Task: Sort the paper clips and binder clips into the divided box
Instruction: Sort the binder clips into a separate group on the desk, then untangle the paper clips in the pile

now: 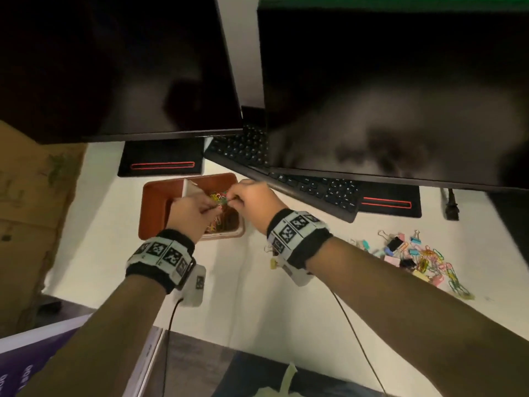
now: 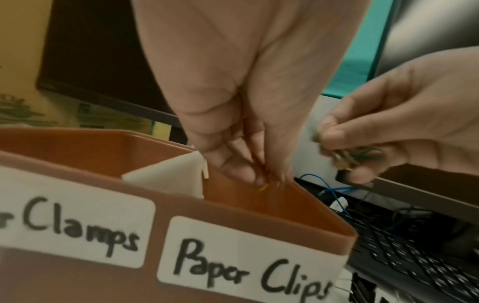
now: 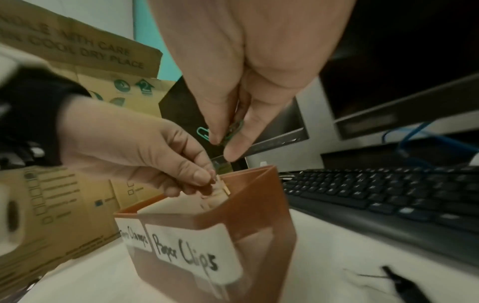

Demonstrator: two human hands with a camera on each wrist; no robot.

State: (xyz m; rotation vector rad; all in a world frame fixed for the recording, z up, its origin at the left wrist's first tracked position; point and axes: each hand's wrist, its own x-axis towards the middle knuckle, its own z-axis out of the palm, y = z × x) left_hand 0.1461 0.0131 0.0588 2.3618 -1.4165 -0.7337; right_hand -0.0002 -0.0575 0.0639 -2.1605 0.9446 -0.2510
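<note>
The brown divided box (image 1: 148, 213) stands on the white desk with a white divider (image 2: 168, 176) and labels "Clamps" (image 2: 77, 229) and "Paper Clips" (image 2: 249, 268). Coloured paper clips (image 1: 213, 224) lie in its right compartment. Both hands hover over that compartment. My left hand (image 1: 213, 209) pinches thin orange-yellow paper clips (image 2: 264, 184) just above the box's rim. My right hand (image 1: 233, 199) pinches a bunch of green paper clips (image 3: 234, 129), and a teal clip (image 3: 203, 132) dangles from it. A mixed pile of binder clips and paper clips (image 1: 423, 259) lies to the right.
Two dark monitors (image 1: 400, 96) overhang the desk, with a black keyboard (image 1: 315, 190) just behind the box. Cardboard cartons (image 1: 31, 202) stand at the left. A yellow binder clip (image 1: 274, 263) lies under my right wrist, and a black one (image 3: 404, 287) nearby.
</note>
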